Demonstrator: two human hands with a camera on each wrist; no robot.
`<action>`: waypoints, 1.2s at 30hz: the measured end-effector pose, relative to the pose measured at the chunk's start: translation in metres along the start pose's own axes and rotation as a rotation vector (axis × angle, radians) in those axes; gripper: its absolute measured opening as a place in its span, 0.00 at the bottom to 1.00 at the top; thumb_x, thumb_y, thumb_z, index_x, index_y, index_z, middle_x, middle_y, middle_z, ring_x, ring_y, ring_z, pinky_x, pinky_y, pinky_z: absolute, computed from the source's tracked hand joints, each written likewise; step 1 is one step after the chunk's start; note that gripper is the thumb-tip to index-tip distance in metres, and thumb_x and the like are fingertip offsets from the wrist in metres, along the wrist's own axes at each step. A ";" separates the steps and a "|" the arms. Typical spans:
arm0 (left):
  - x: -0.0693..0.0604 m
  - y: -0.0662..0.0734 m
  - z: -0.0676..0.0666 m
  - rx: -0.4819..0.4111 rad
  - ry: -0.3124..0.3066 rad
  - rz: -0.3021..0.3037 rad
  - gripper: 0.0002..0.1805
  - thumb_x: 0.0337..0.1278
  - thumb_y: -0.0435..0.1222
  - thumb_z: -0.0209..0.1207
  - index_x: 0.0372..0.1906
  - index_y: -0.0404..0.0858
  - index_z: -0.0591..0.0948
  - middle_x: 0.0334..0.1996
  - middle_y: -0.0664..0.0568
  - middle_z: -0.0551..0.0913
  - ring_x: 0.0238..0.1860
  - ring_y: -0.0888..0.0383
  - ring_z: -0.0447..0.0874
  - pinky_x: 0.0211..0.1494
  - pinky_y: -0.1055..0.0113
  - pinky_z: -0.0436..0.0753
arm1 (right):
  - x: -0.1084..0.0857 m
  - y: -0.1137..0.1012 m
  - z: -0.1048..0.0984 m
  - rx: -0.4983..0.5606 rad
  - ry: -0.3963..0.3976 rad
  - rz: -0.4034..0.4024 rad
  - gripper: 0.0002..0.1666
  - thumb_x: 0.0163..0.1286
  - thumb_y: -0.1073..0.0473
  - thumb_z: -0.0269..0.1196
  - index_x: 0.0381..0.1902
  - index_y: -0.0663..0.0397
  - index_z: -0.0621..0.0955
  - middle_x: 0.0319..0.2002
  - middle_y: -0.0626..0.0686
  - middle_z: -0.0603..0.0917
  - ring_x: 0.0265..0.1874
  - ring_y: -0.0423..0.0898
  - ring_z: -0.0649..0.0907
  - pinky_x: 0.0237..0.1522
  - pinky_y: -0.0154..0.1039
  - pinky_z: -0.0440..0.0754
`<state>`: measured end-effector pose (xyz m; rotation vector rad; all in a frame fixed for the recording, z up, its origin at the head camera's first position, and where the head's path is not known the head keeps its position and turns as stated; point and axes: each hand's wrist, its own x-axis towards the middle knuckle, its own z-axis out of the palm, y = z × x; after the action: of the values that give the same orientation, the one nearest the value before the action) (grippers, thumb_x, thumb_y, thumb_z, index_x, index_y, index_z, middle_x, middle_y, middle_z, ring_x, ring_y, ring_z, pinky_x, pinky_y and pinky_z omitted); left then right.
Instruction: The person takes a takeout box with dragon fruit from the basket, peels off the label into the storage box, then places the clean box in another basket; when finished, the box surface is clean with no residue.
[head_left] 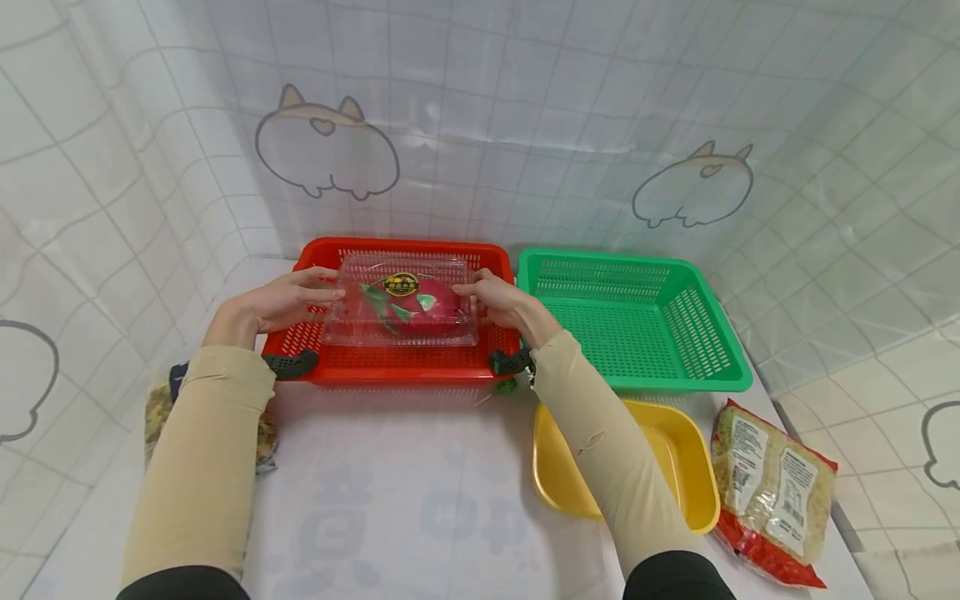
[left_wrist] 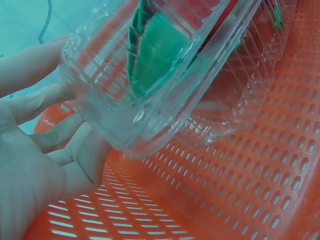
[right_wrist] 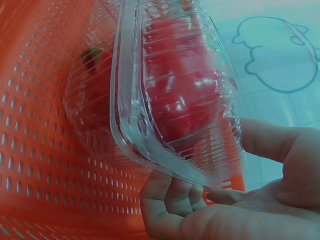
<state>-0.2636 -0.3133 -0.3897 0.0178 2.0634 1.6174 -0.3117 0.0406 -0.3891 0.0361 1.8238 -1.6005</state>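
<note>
A clear plastic clamshell box [head_left: 348,332] with a red dragon fruit [head_left: 444,293] inside lies within the red basket [head_left: 405,367]. A black and gold label is on its lid. My left hand [head_left: 288,302] grips the box's left end, thumb high and fingers bent under the rim in the left wrist view. At the opposite end my right hand [head_left: 498,300] holds it, the fingers [right_wrist: 162,202] curled beneath the rim. Seen from the right wrist, the box [right_wrist: 132,115] stands tilted against the view, its lid closed over the fruit.
Right of the red basket stands a green basket [head_left: 615,329]. A yellow basin [head_left: 667,442] sits in front of it, partly behind my right forearm. Beside the basin lies a bag of pale food [head_left: 780,483] with red ends. Another food bag [head_left: 266,437] is partly hidden by my left forearm.
</note>
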 end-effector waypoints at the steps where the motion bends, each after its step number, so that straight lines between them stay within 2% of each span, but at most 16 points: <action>1: 0.000 0.000 0.000 0.003 0.000 0.000 0.39 0.73 0.44 0.54 0.78 0.38 0.49 0.71 0.39 0.57 0.55 0.57 0.76 0.60 0.61 0.79 | 0.000 0.000 0.000 0.001 -0.002 -0.002 0.41 0.76 0.52 0.58 0.75 0.47 0.48 0.27 0.52 0.64 0.25 0.46 0.65 0.40 0.43 0.70; 8: -0.002 -0.002 -0.001 0.018 -0.007 -0.009 0.40 0.73 0.45 0.54 0.78 0.40 0.48 0.74 0.39 0.54 0.59 0.54 0.72 0.65 0.56 0.77 | 0.001 0.003 0.001 0.018 -0.003 -0.005 0.37 0.75 0.52 0.59 0.71 0.46 0.52 0.28 0.52 0.65 0.25 0.46 0.65 0.39 0.43 0.69; 20: -0.007 -0.001 0.000 -0.002 -0.003 0.008 0.40 0.72 0.46 0.55 0.78 0.40 0.49 0.73 0.40 0.55 0.58 0.55 0.72 0.58 0.65 0.80 | 0.000 0.001 -0.001 0.027 -0.004 -0.022 0.34 0.74 0.52 0.61 0.67 0.47 0.55 0.27 0.51 0.69 0.25 0.45 0.70 0.41 0.43 0.77; 28: -0.005 0.000 0.003 -0.014 -0.005 0.006 0.39 0.72 0.45 0.55 0.78 0.40 0.49 0.73 0.42 0.54 0.59 0.54 0.71 0.64 0.58 0.75 | -0.001 0.006 -0.002 0.028 -0.008 -0.031 0.29 0.75 0.51 0.60 0.63 0.46 0.57 0.31 0.52 0.71 0.28 0.47 0.72 0.41 0.45 0.78; 36: -0.007 0.000 0.003 -0.016 -0.005 0.006 0.39 0.73 0.44 0.54 0.78 0.39 0.49 0.73 0.41 0.54 0.58 0.55 0.72 0.63 0.60 0.76 | 0.000 0.005 -0.001 0.047 -0.011 -0.039 0.31 0.75 0.52 0.59 0.66 0.47 0.56 0.25 0.51 0.71 0.24 0.46 0.71 0.40 0.46 0.77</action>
<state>-0.2563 -0.3128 -0.3872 0.0223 2.0482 1.6361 -0.3098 0.0428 -0.3934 0.0135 1.7890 -1.6671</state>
